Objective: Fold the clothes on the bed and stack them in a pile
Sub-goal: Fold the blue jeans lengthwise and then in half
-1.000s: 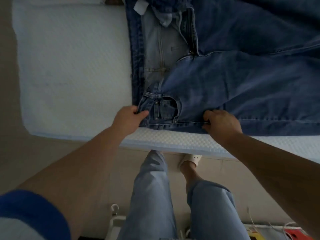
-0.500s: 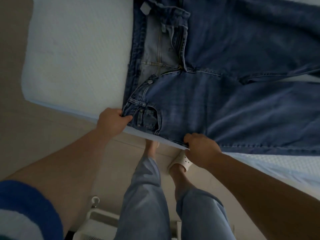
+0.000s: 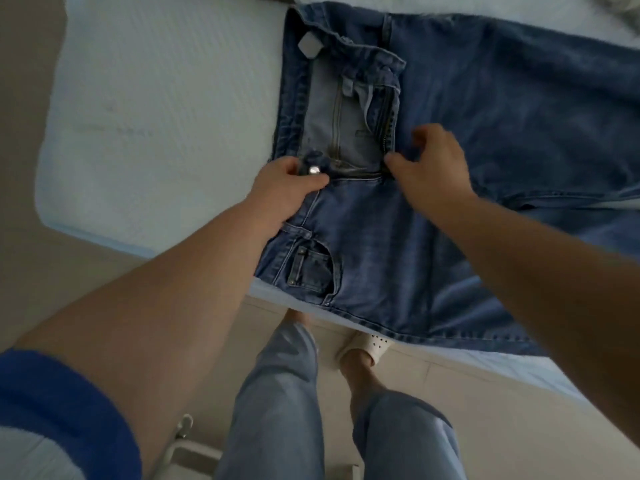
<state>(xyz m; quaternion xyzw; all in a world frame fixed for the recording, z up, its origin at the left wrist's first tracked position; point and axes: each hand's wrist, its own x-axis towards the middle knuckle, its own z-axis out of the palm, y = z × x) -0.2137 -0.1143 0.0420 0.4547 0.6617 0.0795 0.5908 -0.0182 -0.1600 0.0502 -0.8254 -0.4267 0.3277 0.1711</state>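
- Left hand (image 3: 281, 188) fingers pinch the jeans (image 3: 485, 140) waistband beside the metal button (image 3: 314, 170).
- Right hand (image 3: 433, 168) fingers curl around the open fly's edge.
- Jeans lie spread across the bed (image 3: 156, 116), near edge overhanging.

We see both forearms extended forward, bare. Our left hand (image 3: 284, 188) pinches fabric, thumb over curled fingers. Our right hand (image 3: 433, 168) grips with thumb and curled fingers, wrist bent.
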